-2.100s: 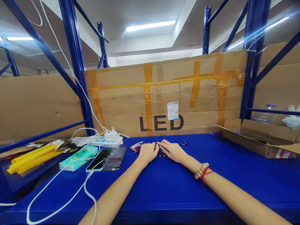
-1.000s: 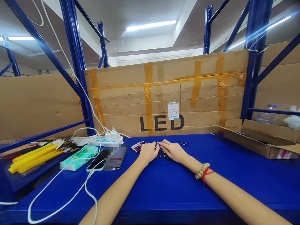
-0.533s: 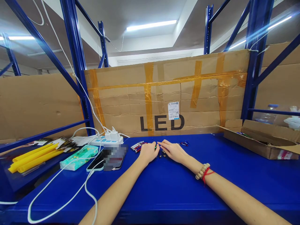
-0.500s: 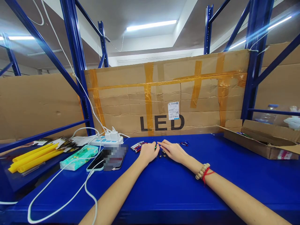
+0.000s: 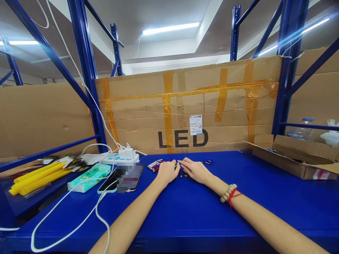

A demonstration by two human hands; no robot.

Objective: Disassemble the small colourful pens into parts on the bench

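Note:
My left hand is closed in a pinch above the blue tabletop. A small green piece shows at its fingertips, too small to name. My right hand, beads and a red string on its wrist, meets it with bent fingers pressed together. What these fingers grip is hidden. Small dark pieces lie just below the fingertips. Several slim red and silver pen-shaped pieces lie beside my left hand. Beyond my right hand are small dark blue and red pieces.
Two phones, a green tissue pack and a power strip with white cables stand left. Yellow tubes lie farther left, near another person's hand. An open cardboard box is at right. A cardboard wall stands behind.
My two hands stay almost still, fingertips together. At the far left, the other person's hand and forearm have come further into view by the yellow tubes.

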